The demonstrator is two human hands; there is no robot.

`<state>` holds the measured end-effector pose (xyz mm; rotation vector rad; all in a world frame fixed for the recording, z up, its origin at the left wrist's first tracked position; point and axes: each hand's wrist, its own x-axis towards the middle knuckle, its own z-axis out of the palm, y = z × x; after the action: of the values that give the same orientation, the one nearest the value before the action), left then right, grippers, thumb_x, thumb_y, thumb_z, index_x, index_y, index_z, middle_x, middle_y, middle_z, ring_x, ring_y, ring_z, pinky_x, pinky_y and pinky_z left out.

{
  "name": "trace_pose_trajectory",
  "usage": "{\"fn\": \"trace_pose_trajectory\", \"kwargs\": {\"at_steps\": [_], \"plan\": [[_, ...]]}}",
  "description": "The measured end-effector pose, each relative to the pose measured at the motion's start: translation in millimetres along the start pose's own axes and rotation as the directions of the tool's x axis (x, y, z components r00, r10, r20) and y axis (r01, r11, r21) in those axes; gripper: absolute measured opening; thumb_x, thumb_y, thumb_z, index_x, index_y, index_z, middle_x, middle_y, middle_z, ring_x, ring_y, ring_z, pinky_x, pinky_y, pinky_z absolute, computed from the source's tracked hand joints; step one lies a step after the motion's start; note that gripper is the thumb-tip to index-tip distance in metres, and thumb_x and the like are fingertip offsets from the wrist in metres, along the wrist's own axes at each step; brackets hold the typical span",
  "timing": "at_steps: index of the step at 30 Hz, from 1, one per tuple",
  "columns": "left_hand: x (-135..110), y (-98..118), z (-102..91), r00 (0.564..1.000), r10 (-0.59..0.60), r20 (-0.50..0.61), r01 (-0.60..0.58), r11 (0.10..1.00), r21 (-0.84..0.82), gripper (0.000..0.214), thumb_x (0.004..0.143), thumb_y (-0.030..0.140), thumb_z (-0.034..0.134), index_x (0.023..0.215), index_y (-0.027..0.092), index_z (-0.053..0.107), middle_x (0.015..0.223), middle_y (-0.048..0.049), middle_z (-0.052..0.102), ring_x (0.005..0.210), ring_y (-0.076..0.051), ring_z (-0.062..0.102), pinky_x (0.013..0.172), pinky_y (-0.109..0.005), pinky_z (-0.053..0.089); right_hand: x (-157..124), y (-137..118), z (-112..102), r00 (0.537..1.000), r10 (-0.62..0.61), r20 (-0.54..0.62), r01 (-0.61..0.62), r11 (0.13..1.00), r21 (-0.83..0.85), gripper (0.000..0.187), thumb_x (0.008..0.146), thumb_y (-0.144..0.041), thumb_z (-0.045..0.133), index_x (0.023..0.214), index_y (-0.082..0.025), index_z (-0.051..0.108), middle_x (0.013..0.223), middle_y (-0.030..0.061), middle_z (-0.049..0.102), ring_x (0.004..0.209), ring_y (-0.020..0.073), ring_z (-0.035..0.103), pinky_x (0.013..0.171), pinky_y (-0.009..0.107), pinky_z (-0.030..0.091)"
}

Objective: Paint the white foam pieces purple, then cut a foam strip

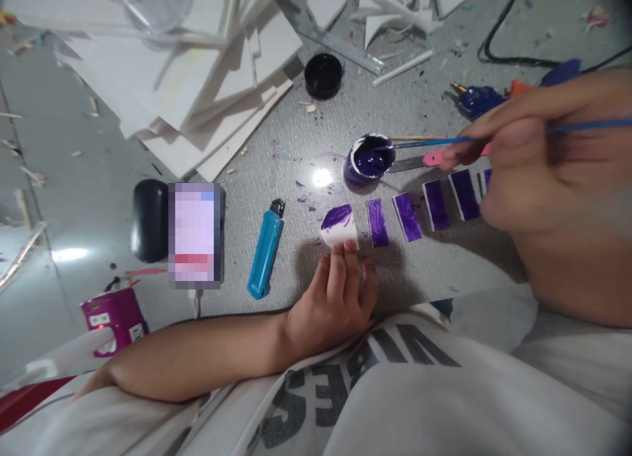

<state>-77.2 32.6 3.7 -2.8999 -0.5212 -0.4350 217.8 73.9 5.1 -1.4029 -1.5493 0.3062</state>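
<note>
Seated at a grey floor (276, 147), a person's left hand (336, 298) holds the near edge of a half-painted white piece (340, 226) with narrow fingers. The right hand (553, 173), fingers pinched on a blue brush (429, 141), dips its tip in the purple paint pot (370, 160) just beyond the piece. Painted strips (408, 216) line up rightward; a blue lighter (266, 249) lies left.

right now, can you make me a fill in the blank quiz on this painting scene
The right hand dips a brush into a pot of ____ paint.
The left hand touches a piece whose unpainted part is ____.
The blue cutter lies ____ of that piece.
Missing: purple; white; left.
</note>
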Motion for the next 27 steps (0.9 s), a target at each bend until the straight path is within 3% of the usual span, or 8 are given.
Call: {"fn": "trace_pose_trajectory", "kwargs": {"at_steps": [3, 6, 11, 15, 20, 24, 27], "plan": [[1.5, -1.1, -1.1, 1.000, 0.006, 0.001, -0.006, 1.000, -0.002, 0.017, 0.111, 0.012, 0.064, 0.121, 0.005, 0.076, 0.124, -0.0293, 0.087, 0.110, -0.035, 0.090, 0.088, -0.039, 0.075, 4.5, -2.0, 3.0, 0.984, -0.145, -0.102, 0.142, 0.989, -0.034, 0.027, 0.106, -0.046, 0.076, 0.088, -0.027, 0.080, 0.071, 0.0035, 0.080, 0.060, 0.0174, 0.074, 0.055, 0.033, 0.056], [1.5, -1.2, -0.7, 1.000, 0.005, -0.002, -0.005, 1.000, 0.003, 0.019, 0.111, 0.011, 0.064, 0.122, 0.003, 0.076, 0.124, -0.0309, 0.086, 0.109, -0.036, 0.090, 0.087, -0.040, 0.075, 4.9, -8.5, 2.0, 0.993, -0.118, -0.022, 0.117, 0.992, -0.040, 0.022, 0.106, -0.043, 0.076, 0.092, -0.027, 0.081, 0.073, 0.0023, 0.082, 0.061, 0.0171, 0.076, 0.055, 0.032, 0.057], [-0.1, -0.9, 0.6, 1.000, 0.010, 0.007, -0.010, 0.999, 0.045, 0.023, 0.111, 0.011, 0.064, 0.125, 0.001, 0.079, 0.128, -0.0294, 0.086, 0.111, -0.034, 0.089, 0.090, -0.039, 0.074, 4.4, -13.7, -1.0, 0.994, -0.099, -0.046, 0.099, 0.995, -0.008, 0.020, 0.109, -0.039, 0.076, 0.093, -0.027, 0.081, 0.074, 0.0019, 0.081, 0.064, 0.0158, 0.078, 0.059, 0.030, 0.061], [-1.3, -0.9, 0.0, 1.000, 0.020, 0.022, -0.021, 0.998, 0.053, 0.028, 0.110, 0.009, 0.061, 0.127, -0.004, 0.080, 0.128, -0.0302, 0.086, 0.111, -0.034, 0.088, 0.091, -0.039, 0.073, 4.6, -13.9, -2.0, 0.992, -0.115, 0.042, 0.116, 0.993, -0.020, 0.013, 0.105, -0.030, 0.079, 0.094, -0.028, 0.084, 0.078, 0.0016, 0.084, 0.063, 0.0138, 0.077, 0.056, 0.028, 0.058], [-5.1, 2.6, 2.0, 0.999, 0.001, 0.052, -0.003, 0.999, 0.045, 0.032, 0.110, 0.011, 0.064, 0.132, -0.007, 0.079, 0.136, -0.0333, 0.083, 0.116, -0.035, 0.087, 0.098, -0.041, 0.071, 2.0, -13.0, 1.0, 0.994, -0.100, -0.034, 0.100, 0.995, 0.006, 0.011, 0.103, -0.028, 0.080, 0.094, -0.026, 0.084, 0.073, 0.0010, 0.082, 0.062, 0.0151, 0.077, 0.057, 0.028, 0.060], [-6.6, 4.0, 3.8, 0.999, -0.019, 0.050, 0.017, 0.999, 0.031, 0.031, 0.110, 0.014, 0.067, 0.133, -0.004, 0.079, 0.138, -0.0333, 0.082, 0.118, -0.035, 0.086, 0.098, -0.041, 0.071, 2.2, -13.2, 5.0, 0.997, -0.073, -0.028, 0.075, 0.995, 0.066, 0.009, 0.103, -0.028, 0.081, 0.096, -0.025, 0.085, 0.075, 0.0023, 0.083, 0.061, 0.0157, 0.077, 0.056, 0.027, 0.060], [-5.0, 2.3, 2.9, 0.999, 0.006, 0.053, -0.009, 0.999, 0.053, 0.029, 0.109, 0.012, 0.067, 0.130, -0.005, 0.079, 0.135, -0.0327, 0.083, 0.115, -0.035, 0.087, 0.096, -0.040, 0.072, 5.7, -14.0, 8.2, 0.985, -0.100, -0.140, 0.110, 0.992, 0.064, 0.019, 0.105, -0.039, 0.080, 0.092, -0.026, 0.082, 0.070, 0.0030, 0.079, 0.062, 0.0190, 0.079, 0.054, 0.030, 0.061]]}}
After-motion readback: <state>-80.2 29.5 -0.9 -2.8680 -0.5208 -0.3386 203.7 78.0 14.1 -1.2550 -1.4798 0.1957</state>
